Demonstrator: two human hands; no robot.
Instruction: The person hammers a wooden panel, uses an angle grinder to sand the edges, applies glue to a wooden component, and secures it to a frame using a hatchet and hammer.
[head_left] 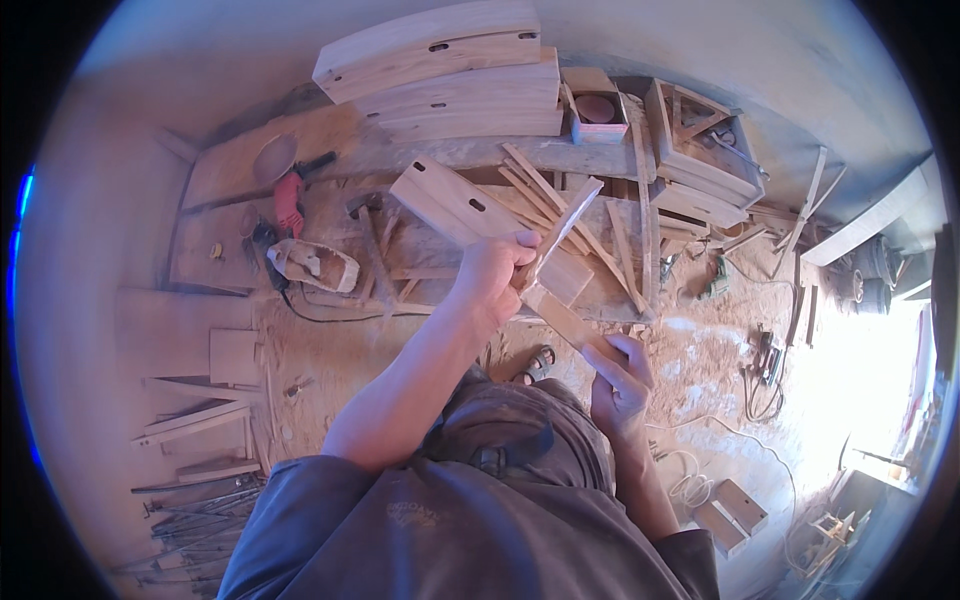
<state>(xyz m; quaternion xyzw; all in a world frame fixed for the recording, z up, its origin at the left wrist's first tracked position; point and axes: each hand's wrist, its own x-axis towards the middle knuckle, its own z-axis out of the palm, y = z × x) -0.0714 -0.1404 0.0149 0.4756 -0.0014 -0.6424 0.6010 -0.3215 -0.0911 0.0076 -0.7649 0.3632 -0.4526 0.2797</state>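
My left hand (494, 280) is closed around a narrow wooden strip (570, 222), which slants up and away to the right with a pale, shiny long edge. My right hand (620, 385) grips the near end of a flat wooden piece (565, 320). The far end of that piece meets the strip beside my left fingers; whether the two are joined, I cannot tell. Both are held up in front of my body, over the near edge of the workbench (440, 293). Beyond my left hand, a wooden board (440, 197) with an oval slot lies on the bench.
Several loose wood strips (600, 250) lie at the bench's right. Left of the board are a hammer (366, 207), a red power tool (289, 203) and a pale open container (318, 268). Long wooden boxes (450, 60) stand behind. A green drill (717, 280) and cables (760, 440) lie on the floor.
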